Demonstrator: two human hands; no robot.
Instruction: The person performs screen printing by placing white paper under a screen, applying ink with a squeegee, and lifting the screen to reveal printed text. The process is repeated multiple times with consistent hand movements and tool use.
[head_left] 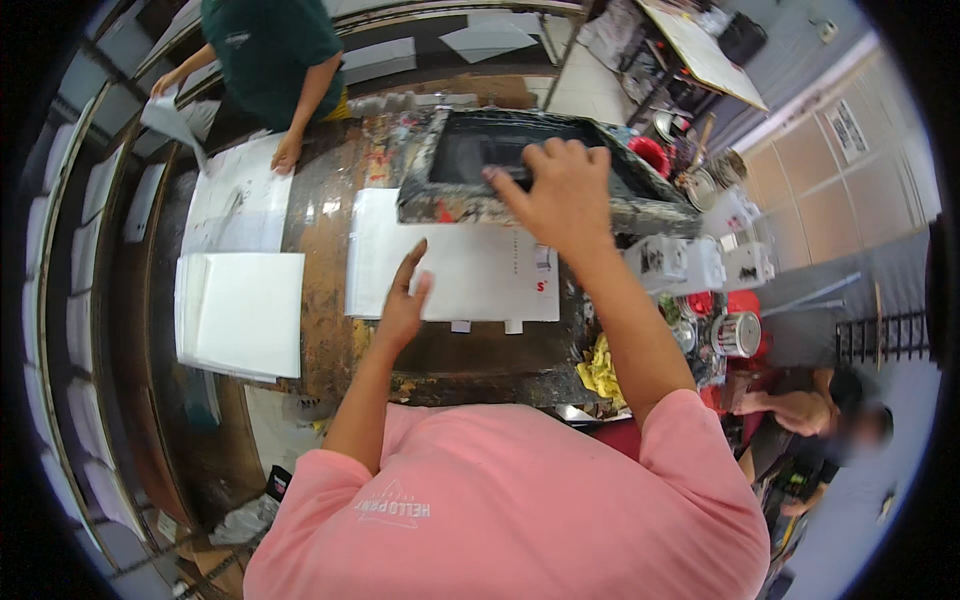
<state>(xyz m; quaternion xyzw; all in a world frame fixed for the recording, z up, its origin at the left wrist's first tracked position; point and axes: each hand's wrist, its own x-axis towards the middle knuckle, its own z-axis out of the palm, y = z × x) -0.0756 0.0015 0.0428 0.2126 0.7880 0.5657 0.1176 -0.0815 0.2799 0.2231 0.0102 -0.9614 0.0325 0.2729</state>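
Note:
My right hand (pixel 565 195) is over the near bar of a dark, ink-stained screen-printing frame (pixel 460 210). Its fingers curl over the bar, their tips partly hidden, and its thumb points left. Under the frame's near edge lies a white printed sheet (pixel 450 270) with small red marks, its far part covered by the frame. My left hand (pixel 403 305) hovers at the sheet's near left, fingers stretched out and apart, holding nothing. A small grey piece (pixel 543 259) sits on the sheet's right side. Two white tabs (pixel 460 327) stick out from its near edge.
Left of the sheet is a white paper stack (pixel 245 310). A co-worker in a dark green shirt (pixel 270 60) handles paper beyond it. To the right stand plastic containers (pixel 660 262), a paint can (pixel 737 334) and a yellow cloth (pixel 600 372). Drying racks (pixel 95 300) line the left.

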